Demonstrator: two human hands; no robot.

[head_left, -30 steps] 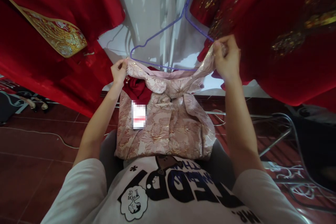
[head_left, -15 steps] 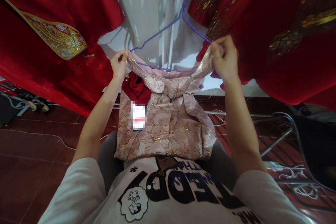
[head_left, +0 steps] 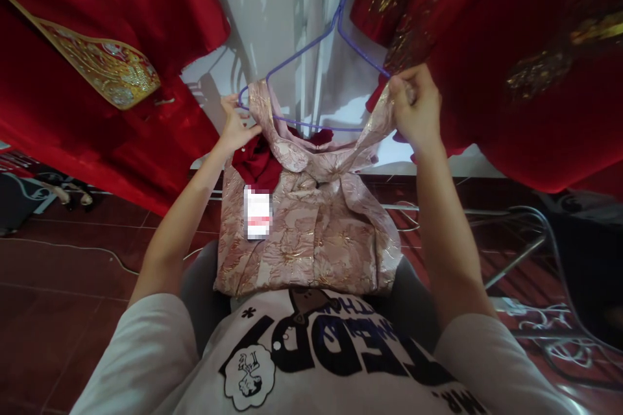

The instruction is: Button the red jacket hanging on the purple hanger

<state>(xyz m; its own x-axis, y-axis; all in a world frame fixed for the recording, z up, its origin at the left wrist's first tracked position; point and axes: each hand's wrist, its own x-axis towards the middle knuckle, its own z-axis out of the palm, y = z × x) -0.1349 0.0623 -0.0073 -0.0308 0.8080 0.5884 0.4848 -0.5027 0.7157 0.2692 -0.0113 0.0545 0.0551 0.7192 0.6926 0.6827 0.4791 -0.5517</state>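
Pink brocade with gold flowers makes up the garment (head_left: 311, 233), red-lined, a blurred tag on its front. It hangs lengthwise from the shoulders down to the person's lap. Left hand (head_left: 236, 130) pinches one shoulder over the purple wire hanger (head_left: 311, 52); right hand (head_left: 413, 107) clamps the other (both grips closed on cloth).

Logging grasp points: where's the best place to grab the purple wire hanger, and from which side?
Grip the purple hanger on its bare sloping arms near the apex, coming from above. That wire is exposed; the pink brocade garment covers part of the lower bar, and the left hand and right hand already occupy both shoulder ends. The hook is out of view.
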